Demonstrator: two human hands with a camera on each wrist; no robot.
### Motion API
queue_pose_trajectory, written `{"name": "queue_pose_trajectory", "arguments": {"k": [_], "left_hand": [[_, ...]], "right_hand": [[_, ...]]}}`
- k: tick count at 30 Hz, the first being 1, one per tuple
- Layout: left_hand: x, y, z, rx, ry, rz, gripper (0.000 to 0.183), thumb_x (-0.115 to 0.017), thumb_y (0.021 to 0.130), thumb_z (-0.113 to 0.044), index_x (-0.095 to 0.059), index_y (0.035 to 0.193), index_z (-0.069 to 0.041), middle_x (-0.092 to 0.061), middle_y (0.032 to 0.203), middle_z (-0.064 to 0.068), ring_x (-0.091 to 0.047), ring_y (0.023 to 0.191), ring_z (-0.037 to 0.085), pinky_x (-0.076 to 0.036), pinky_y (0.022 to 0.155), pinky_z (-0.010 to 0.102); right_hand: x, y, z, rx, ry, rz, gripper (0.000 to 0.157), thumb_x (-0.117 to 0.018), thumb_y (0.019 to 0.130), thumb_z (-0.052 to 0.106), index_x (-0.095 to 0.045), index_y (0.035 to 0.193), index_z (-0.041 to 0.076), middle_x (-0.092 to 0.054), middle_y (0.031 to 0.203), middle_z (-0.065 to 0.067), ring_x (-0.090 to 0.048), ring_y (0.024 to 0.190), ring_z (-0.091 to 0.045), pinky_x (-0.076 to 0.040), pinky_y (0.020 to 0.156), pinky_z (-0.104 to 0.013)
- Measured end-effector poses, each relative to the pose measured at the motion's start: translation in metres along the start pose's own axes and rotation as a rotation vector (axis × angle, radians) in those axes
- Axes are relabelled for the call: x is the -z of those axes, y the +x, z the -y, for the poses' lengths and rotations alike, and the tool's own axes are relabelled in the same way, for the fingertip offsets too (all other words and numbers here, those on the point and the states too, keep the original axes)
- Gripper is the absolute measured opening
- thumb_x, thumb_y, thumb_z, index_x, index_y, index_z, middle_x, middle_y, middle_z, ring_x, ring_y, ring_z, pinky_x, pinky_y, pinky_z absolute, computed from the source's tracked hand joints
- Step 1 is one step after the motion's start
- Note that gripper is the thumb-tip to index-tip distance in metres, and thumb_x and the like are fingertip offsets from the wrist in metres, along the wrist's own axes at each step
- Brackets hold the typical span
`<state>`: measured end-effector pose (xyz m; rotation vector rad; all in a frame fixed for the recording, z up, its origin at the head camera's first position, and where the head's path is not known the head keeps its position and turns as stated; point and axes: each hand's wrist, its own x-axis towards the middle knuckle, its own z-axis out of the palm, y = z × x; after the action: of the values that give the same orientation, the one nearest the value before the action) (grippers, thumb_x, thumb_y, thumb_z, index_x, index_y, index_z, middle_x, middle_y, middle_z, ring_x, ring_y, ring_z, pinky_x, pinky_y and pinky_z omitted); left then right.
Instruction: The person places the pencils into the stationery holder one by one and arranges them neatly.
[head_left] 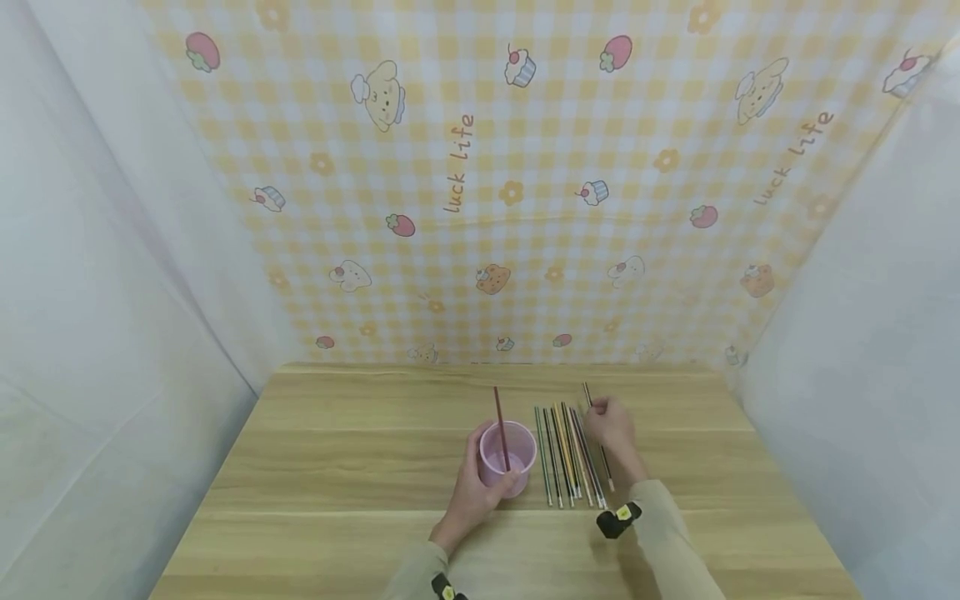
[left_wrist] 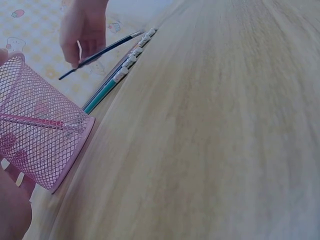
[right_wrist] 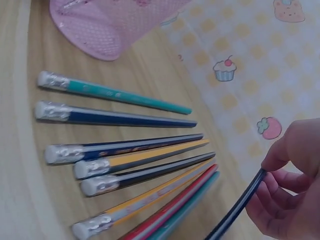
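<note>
A pink mesh cup [head_left: 507, 456] stands on the wooden table [head_left: 337, 467], and my left hand [head_left: 480, 493] grips its near side. One red pencil [head_left: 499, 425] leans upright inside the cup. Right of the cup lies a row of several pencils [head_left: 564, 454], side by side with their eraser ends toward me. My right hand [head_left: 606, 419] pinches a dark pencil [head_left: 597, 435] at the right end of the row. In the right wrist view that dark pencil [right_wrist: 240, 205] is lifted off the table between thumb and fingers [right_wrist: 292, 150]. The left wrist view shows the cup [left_wrist: 40, 140] tilted in frame, close to the camera.
A yellow checked cloth with cartoon prints [head_left: 525, 208] hangs behind the table. White sheets close off the left side [head_left: 97, 333] and the right side [head_left: 862, 333]. The wooden tabletop stretches bare to the left of the cup and toward its front edge.
</note>
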<state>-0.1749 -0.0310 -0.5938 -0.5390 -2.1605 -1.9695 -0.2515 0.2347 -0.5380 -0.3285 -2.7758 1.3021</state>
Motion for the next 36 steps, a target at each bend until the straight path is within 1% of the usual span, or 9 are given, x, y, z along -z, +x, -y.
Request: {"name": "queue_pose_trajectory", "arguments": {"k": [4,6,11,14,19,24,28,32,36], "left_hand": [[0.0,-0.001,0.0,0.006,-0.009,-0.001,0.087,-0.08,0.085,-0.014,-0.03,0.155,-0.005,-0.05,0.145,0.016,-0.052,0.129,0.04,-0.049,0.105,0.06],[0.0,-0.001,0.0,0.005,-0.015,-0.001,0.086,-0.08,0.085,-0.015,-0.03,0.155,-0.005,-0.05,0.145,0.016,-0.052,0.129,0.039,-0.049,0.105,0.06],[-0.001,0.0,0.001,0.002,0.001,-0.002,0.086,-0.08,0.084,-0.012,-0.03,0.155,-0.004,-0.05,0.144,0.017,-0.053,0.128,0.039,-0.049,0.105,0.059],[-0.002,0.0,0.003,-0.009,0.008,-0.014,0.086,-0.079,0.083,-0.006,-0.03,0.153,0.001,-0.05,0.143,0.022,-0.053,0.126,0.043,-0.05,0.103,0.061],[-0.005,0.001,0.003,-0.02,0.005,-0.038,0.088,-0.078,0.08,-0.002,-0.029,0.152,0.008,-0.049,0.141,0.03,-0.052,0.124,0.049,-0.049,0.102,0.064],[-0.003,0.001,0.004,0.002,-0.023,-0.016,0.088,-0.08,0.081,-0.005,-0.03,0.154,-0.002,-0.05,0.144,0.02,-0.053,0.127,0.041,-0.049,0.105,0.06],[-0.001,0.0,0.003,0.013,-0.051,-0.006,0.086,-0.08,0.083,-0.01,-0.032,0.154,-0.011,-0.051,0.144,0.015,-0.053,0.128,0.037,-0.05,0.106,0.056],[-0.001,-0.001,0.003,0.015,-0.053,-0.001,0.086,-0.08,0.084,-0.013,-0.032,0.155,-0.013,-0.05,0.145,0.015,-0.052,0.129,0.038,-0.05,0.105,0.056],[-0.001,-0.001,0.003,0.021,-0.045,0.006,0.086,-0.08,0.085,-0.014,-0.031,0.155,-0.012,-0.049,0.146,0.015,-0.052,0.129,0.038,-0.049,0.106,0.056]], "right_hand": [[0.009,0.001,0.008,0.054,0.015,-0.003,0.034,-0.05,0.093,0.008,-0.06,0.118,-0.013,-0.067,0.108,-0.03,-0.068,0.084,-0.032,-0.059,0.068,-0.033],[0.013,0.001,0.012,0.073,0.021,-0.012,0.034,-0.049,0.095,0.009,-0.059,0.12,-0.012,-0.066,0.111,-0.031,-0.068,0.085,-0.033,-0.059,0.068,-0.033],[0.021,0.002,0.023,0.09,0.048,-0.033,0.039,-0.048,0.098,0.014,-0.055,0.128,-0.011,-0.063,0.12,-0.031,-0.065,0.104,-0.041,-0.06,0.083,-0.042],[0.027,0.002,0.032,0.125,0.073,-0.032,0.039,-0.049,0.099,0.014,-0.055,0.128,-0.011,-0.062,0.121,-0.031,-0.065,0.107,-0.043,-0.061,0.085,-0.045],[0.037,-0.001,0.05,0.155,0.102,-0.011,0.04,-0.05,0.1,0.018,-0.053,0.131,-0.007,-0.061,0.124,-0.027,-0.064,0.11,-0.04,-0.06,0.086,-0.044],[0.043,-0.003,0.07,0.184,0.133,-0.017,0.038,-0.053,0.1,0.019,-0.053,0.131,-0.002,-0.061,0.125,-0.023,-0.062,0.111,-0.037,-0.059,0.087,-0.043],[0.045,-0.004,0.087,0.21,0.221,-0.012,0.037,-0.055,0.099,0.019,-0.054,0.129,-0.003,-0.06,0.123,-0.022,-0.063,0.107,-0.034,-0.063,0.082,-0.039],[0.047,-0.008,0.104,0.237,0.317,-0.004,0.036,-0.055,0.1,0.017,-0.052,0.13,-0.004,-0.056,0.124,-0.021,-0.063,0.103,-0.031,-0.064,0.081,-0.034],[0.044,-0.012,0.119,0.273,0.377,-0.03,0.033,-0.056,0.101,0.013,-0.053,0.128,-0.005,-0.057,0.122,-0.02,-0.065,0.099,-0.03,-0.064,0.08,-0.034]]}}
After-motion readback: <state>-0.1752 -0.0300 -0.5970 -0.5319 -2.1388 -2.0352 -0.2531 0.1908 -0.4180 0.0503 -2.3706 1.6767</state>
